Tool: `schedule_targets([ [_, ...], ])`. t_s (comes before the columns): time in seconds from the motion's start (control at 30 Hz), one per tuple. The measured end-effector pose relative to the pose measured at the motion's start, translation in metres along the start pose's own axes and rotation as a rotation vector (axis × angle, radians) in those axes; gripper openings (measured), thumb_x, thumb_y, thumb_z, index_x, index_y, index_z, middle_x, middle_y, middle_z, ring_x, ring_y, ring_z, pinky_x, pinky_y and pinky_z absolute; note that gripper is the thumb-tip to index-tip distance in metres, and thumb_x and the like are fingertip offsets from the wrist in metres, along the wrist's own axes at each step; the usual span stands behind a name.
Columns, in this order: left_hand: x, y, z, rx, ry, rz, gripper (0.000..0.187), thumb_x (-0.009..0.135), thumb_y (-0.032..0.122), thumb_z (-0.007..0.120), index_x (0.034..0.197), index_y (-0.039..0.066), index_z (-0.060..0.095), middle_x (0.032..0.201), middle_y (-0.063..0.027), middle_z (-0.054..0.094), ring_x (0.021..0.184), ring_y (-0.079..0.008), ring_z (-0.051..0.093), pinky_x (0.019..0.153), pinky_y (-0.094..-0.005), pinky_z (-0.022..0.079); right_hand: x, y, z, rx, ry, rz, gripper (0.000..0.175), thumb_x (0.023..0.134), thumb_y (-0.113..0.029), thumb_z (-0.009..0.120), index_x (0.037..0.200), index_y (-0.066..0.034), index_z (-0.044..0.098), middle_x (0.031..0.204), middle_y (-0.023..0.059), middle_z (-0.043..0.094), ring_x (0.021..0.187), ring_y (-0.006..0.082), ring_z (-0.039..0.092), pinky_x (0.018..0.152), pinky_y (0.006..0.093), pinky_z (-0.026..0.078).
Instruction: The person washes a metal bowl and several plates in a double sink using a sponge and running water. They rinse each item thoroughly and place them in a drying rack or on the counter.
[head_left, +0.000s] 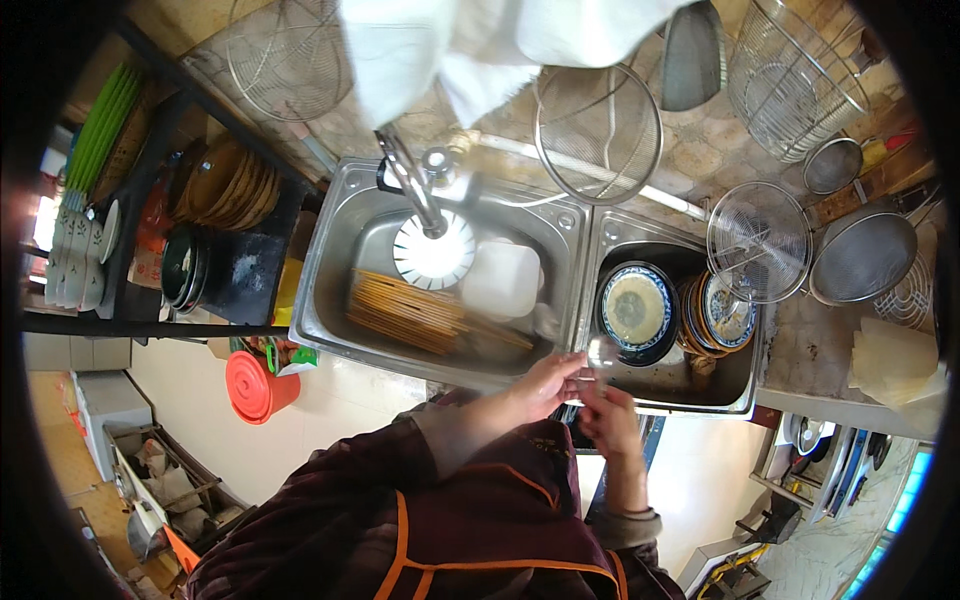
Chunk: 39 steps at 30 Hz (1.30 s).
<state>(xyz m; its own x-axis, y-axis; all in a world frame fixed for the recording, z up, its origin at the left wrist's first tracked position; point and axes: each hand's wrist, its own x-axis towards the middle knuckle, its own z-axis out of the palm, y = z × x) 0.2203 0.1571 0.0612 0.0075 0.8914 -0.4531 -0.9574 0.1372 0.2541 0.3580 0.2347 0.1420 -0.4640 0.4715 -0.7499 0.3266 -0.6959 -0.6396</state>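
A shiny metal spoon (602, 352) is held with its bowl upward over the front edge near the divider of a double stainless steel sink (587, 262). My left hand (556, 384) has its fingers on the spoon from the left. My right hand (611, 421) grips lower, around the handle, which the fingers partly hide. In the left basin are a bundle of wooden chopsticks (405, 313), a white plate with dark rim stripes (435, 255) and a squarish white dish (501, 279). The right basin holds a blue-rimmed dish (637, 307) and a tilted stack of plates (724, 319).
A chrome faucet (412, 184) arches over the left basin. Wire strainers (598, 135) hang along the back wall beside a white cloth (420, 52). On the left stands a dark shelf (247, 277) with stacked bowls; a red lidded bucket (259, 386) is on the floor.
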Motion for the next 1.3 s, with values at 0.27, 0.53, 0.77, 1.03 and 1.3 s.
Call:
schedule_targets([
  [0.27,-0.016,0.063,-0.054,0.129,0.311,-0.139,0.027,0.105,0.027,0.049,0.104,0.004,0.065,0.095,-0.0155,0.068,0.074,-0.0311,0.067,0.047,-0.0484,0.054,0.078,0.031,0.087,-0.116,-0.212,-0.033,0.024,0.102,-0.027,0.057,0.1,-0.0043,0.064,0.064,0.0086,0.062,0.051,0.0202,0.061,0.043,0.0318,0.048],
  [0.53,0.021,0.103,-0.116,-0.02,0.546,-0.094,0.021,0.105,0.01,0.045,0.092,0.002,0.06,0.082,-0.0099,0.063,0.07,-0.0224,0.064,0.063,-0.0382,0.059,0.144,0.021,-0.075,-0.742,0.869,-0.683,0.019,0.087,-0.015,0.065,0.093,0.0017,0.072,0.085,0.0226,0.073,0.08,0.0376,0.074,0.067,0.0434,0.058],
  [0.77,0.03,0.102,-0.135,0.059,0.587,-0.186,0.017,0.101,0.007,0.042,0.088,0.004,0.053,0.076,-0.006,0.052,0.051,-0.0122,0.038,0.046,-0.0286,0.034,0.235,0.017,-0.161,-0.581,0.822,-0.061,0.042,0.078,-0.021,0.073,0.108,0.0075,0.066,0.104,0.0315,0.07,0.098,0.0454,0.07,0.084,0.0515,0.056],
  [1.03,0.04,0.101,-0.147,0.166,0.698,-0.138,0.015,0.104,0.011,0.046,0.096,0.002,0.054,0.078,-0.0077,0.055,0.057,-0.0135,0.044,0.047,-0.0288,0.035,0.267,0.003,-0.151,0.059,0.656,0.272,0.047,0.079,-0.003,0.074,0.123,0.0047,0.056,0.11,0.0256,0.065,0.097,0.0427,0.067,0.074,0.0635,0.058],
  [1.3,0.063,0.094,-0.167,0.281,0.762,-0.088,0.016,0.102,0.009,0.047,0.094,-0.001,0.057,0.077,-0.0099,0.056,0.059,-0.0183,0.051,0.046,-0.0328,0.04,0.253,-0.016,-0.182,-0.576,0.658,-0.093,0.028,0.076,-0.005,0.068,0.096,0.0136,0.063,0.099,0.0336,0.066,0.088,0.0456,0.07,0.073,0.0557,0.061],
])
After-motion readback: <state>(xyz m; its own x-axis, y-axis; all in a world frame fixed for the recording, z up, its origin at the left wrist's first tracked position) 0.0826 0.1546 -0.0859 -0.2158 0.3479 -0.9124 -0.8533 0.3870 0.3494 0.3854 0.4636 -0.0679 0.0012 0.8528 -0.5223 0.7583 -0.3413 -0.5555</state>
